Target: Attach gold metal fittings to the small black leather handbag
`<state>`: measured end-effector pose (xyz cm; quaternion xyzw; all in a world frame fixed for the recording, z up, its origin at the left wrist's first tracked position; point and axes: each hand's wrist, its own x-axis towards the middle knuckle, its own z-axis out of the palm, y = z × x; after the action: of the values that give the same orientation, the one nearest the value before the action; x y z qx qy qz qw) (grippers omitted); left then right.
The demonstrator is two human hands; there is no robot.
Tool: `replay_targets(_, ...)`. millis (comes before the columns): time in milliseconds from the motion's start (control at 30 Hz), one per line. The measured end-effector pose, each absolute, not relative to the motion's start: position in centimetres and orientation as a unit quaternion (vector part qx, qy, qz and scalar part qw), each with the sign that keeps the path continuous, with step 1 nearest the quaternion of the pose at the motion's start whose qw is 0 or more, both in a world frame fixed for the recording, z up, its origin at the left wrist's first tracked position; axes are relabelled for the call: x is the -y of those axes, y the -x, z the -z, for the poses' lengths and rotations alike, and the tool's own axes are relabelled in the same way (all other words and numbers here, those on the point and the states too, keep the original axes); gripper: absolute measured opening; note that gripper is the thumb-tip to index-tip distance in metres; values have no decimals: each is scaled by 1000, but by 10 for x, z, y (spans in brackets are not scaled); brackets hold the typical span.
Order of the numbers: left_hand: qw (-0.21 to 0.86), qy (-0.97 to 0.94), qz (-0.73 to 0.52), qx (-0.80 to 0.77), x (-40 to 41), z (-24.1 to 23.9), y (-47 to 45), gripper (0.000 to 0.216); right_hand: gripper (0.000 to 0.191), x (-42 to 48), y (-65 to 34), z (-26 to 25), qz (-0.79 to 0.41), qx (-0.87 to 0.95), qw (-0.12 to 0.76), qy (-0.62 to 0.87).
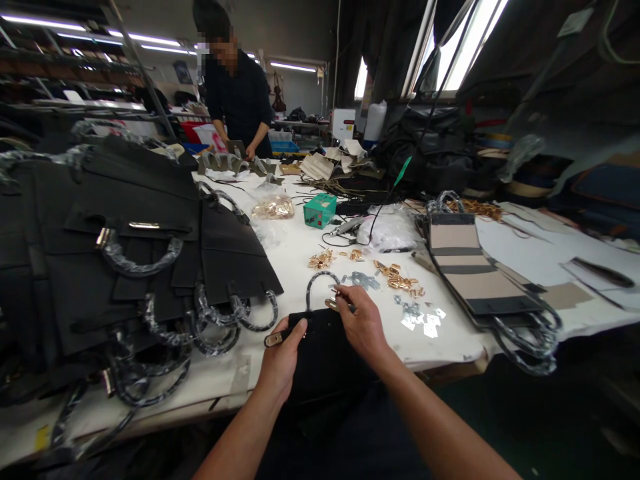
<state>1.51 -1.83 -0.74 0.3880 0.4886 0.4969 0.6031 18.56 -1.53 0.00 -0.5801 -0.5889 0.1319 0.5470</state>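
Observation:
My left hand is closed round the upper left edge of a black bag panel, thumb on top. Beside its fingers a black strap end with a gold metal plate sticks out to the left. A curved, plastic-wrapped handle rises from the panel's top edge. My right hand is at the panel's upper right, thumb and forefinger pinched together. At those fingertips shows a small oval gold fitting; its far side is hidden by the fingers. The panel's lower part is dark in my lap.
Black bag pieces with wrapped handles pile up at left. Ahead lie gold fittings, silver plates and a green box. A beige-and-black bag piece overhangs the right edge. A person stands across the table.

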Motion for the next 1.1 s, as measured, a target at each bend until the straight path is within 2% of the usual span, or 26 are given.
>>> replay_targets(133,593,-397,-505,-485,18,8,-15,35,28,11,-179,-2,-47,657,403,635)
replay_targets(233,593,-391,-509,-485,18,9,-16,35,27,13,-176,-4,-46,668,388,633)
replay_targets(300,600,-386,-506,-485,18,8,-16,36,26,18,-177,-7,-97,661,441,599)
replay_targets(400,606,-383,-501,-485,18,8,-16,37,25,30,-190,-17,-256,630,499,538)
replay_targets(500,605,-380,-496,-494,19,9,-15,37,25,42,-217,-27,-420,599,444,518)
replay_targets(567,606,-374,-494,-499,19,9,-15,38,25,49,-236,-25,-448,575,415,544)
replay_targets(833,599,-369,-488,-517,16,11,-15,40,21,55,-244,26,-383,479,483,626)
replay_targets(967,611,-372,-481,-506,15,12,-14,37,16,54,-235,31,-303,496,470,664)
replay_targets(1100,573,-406,-483,-523,16,16,-13,32,15,53,-232,30,-237,534,440,682)
